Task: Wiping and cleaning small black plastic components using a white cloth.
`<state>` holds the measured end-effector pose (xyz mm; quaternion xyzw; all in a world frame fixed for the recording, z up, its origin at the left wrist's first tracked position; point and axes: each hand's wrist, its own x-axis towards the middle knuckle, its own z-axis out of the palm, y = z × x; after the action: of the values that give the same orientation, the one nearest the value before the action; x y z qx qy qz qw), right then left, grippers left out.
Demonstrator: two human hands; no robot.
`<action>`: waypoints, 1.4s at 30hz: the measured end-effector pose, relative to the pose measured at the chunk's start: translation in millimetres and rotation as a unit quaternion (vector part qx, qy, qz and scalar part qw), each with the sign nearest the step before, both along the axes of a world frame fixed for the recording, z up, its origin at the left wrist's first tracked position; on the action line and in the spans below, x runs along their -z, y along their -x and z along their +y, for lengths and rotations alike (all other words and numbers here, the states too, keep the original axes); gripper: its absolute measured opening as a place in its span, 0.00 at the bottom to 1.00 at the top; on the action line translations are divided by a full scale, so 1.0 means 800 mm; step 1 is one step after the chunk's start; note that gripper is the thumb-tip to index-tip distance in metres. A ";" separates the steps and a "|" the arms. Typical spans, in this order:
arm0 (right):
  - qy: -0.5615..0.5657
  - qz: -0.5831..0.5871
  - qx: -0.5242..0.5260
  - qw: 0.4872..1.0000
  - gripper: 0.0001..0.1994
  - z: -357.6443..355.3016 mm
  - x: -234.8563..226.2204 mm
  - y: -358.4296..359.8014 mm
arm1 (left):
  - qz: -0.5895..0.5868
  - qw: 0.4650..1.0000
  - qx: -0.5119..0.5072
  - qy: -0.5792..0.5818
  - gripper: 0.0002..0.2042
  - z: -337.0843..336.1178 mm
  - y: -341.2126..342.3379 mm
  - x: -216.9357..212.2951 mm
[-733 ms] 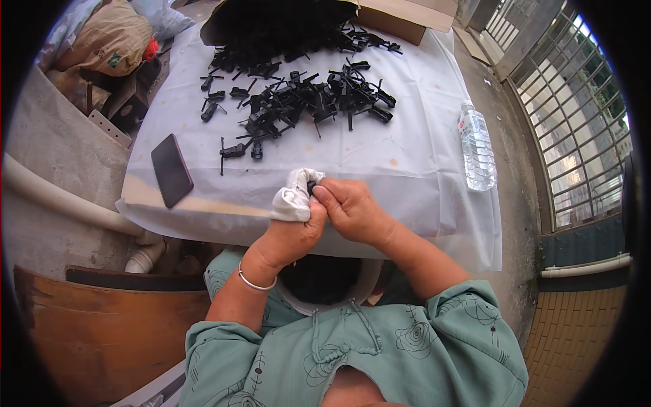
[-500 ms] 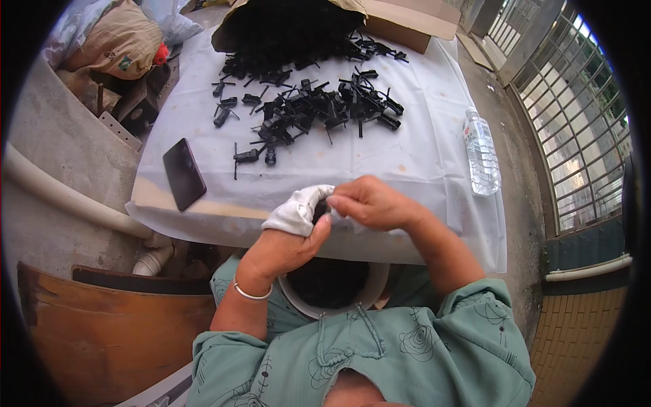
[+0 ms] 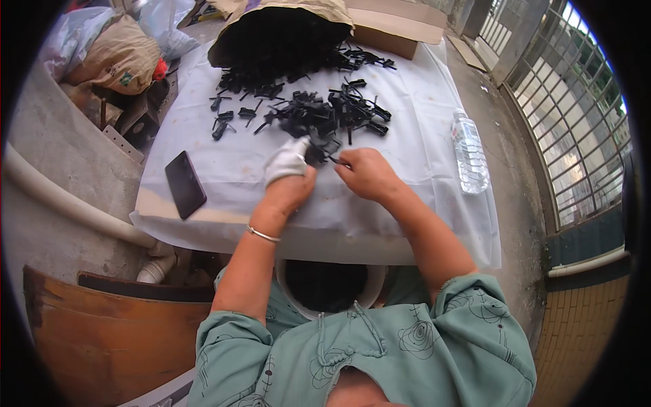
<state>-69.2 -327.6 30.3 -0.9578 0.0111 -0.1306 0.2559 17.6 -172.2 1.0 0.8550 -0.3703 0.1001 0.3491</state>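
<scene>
On the white-covered table lies a pile of small black plastic parts (image 3: 308, 115) with thin stalks. My left hand (image 3: 290, 176), its fingers wrapped in a white glove or cloth, reaches to the near edge of this pile. Its fingertips are blurred against the black parts, so its grip is hidden. To its right, my right hand (image 3: 369, 173) is bare and closed, with the thin dark end of a black plastic part between thumb and fingers. Below the table edge, between my knees, stands a white bucket (image 3: 285, 295) with a dark mass inside.
A large brown sack (image 3: 322, 10) spills more black parts at the far side, beside a cardboard box (image 3: 386, 41). A dark phone (image 3: 184, 184) lies at the left, and a clear water bottle (image 3: 469, 154) lies at the right edge. A barred fence (image 3: 569, 115) runs along the right.
Both hands have moved forward from above the bucket to the near edge of the pile. They have come slightly apart, and the bucket opening shows more fully.
</scene>
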 end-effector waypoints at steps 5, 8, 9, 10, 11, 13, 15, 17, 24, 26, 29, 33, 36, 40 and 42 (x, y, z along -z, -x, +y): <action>-0.068 -0.043 0.072 0.994 0.08 -0.038 -0.007 0.081 | -0.062 0.994 0.084 0.041 0.20 -0.021 0.055 -0.017; -0.161 -0.111 0.080 0.977 0.06 -0.039 -0.006 0.097 | -0.142 0.985 0.075 0.055 0.19 -0.011 0.069 -0.042; -0.161 -0.166 0.052 0.971 0.05 -0.035 -0.004 0.097 | -0.183 0.980 0.047 0.055 0.18 -0.003 0.072 -0.048; -0.158 -0.221 0.025 0.962 0.03 -0.035 -0.002 0.100 | -0.187 0.980 0.050 0.049 0.18 0.002 0.076 -0.053; -0.164 -0.225 0.027 0.960 0.03 -0.035 0.004 0.103 | -0.203 0.977 0.041 0.048 0.16 0.007 0.080 -0.057; -0.111 -0.236 -0.096 0.961 0.02 -0.029 0.017 0.110 | -0.222 0.974 0.029 0.040 0.14 0.011 0.100 -0.065; -0.119 -0.203 -0.123 0.964 0.03 -0.024 0.014 0.119 | 0.318 0.926 0.043 0.201 0.12 0.013 0.124 -0.070; -0.145 -0.201 -0.201 0.948 0.04 -0.019 0.012 0.120 | 0.397 0.884 0.089 0.229 0.14 0.018 0.131 -0.071; -0.144 -0.155 -0.299 0.931 0.06 -0.008 0.008 0.132 | 0.559 0.714 0.169 0.388 0.08 0.015 0.165 -0.058; -0.136 -0.148 -0.199 0.959 0.09 -0.009 0.001 0.136 | 0.526 0.747 0.130 0.385 0.08 0.021 0.168 -0.053; -0.203 -0.255 -0.172 0.929 0.11 0.011 -0.017 0.141 | 0.437 0.835 0.044 0.332 0.10 0.018 0.174 -0.042; -0.154 -0.337 -0.144 0.918 0.11 0.026 0.001 0.129 | 0.287 0.903 0.081 0.308 0.13 0.001 0.193 -0.039; -0.246 -0.251 -0.080 0.933 0.12 0.019 -0.001 0.120 | 0.424 0.843 0.115 0.311 0.13 0.009 0.193 -0.049; -0.382 -0.106 -0.086 0.914 0.12 0.011 0.002 0.108 | 0.402 0.870 0.094 0.269 0.14 0.014 0.188 -0.054; -0.435 -0.037 -0.126 0.891 0.13 0.002 0.008 0.105 | 0.413 0.871 0.073 0.256 0.16 0.014 0.188 -0.056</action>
<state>-153.0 -326.4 23.8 -0.7388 -0.0632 -0.1148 0.6610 -133.1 -160.7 45.9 0.6698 -0.2150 -0.1962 0.6832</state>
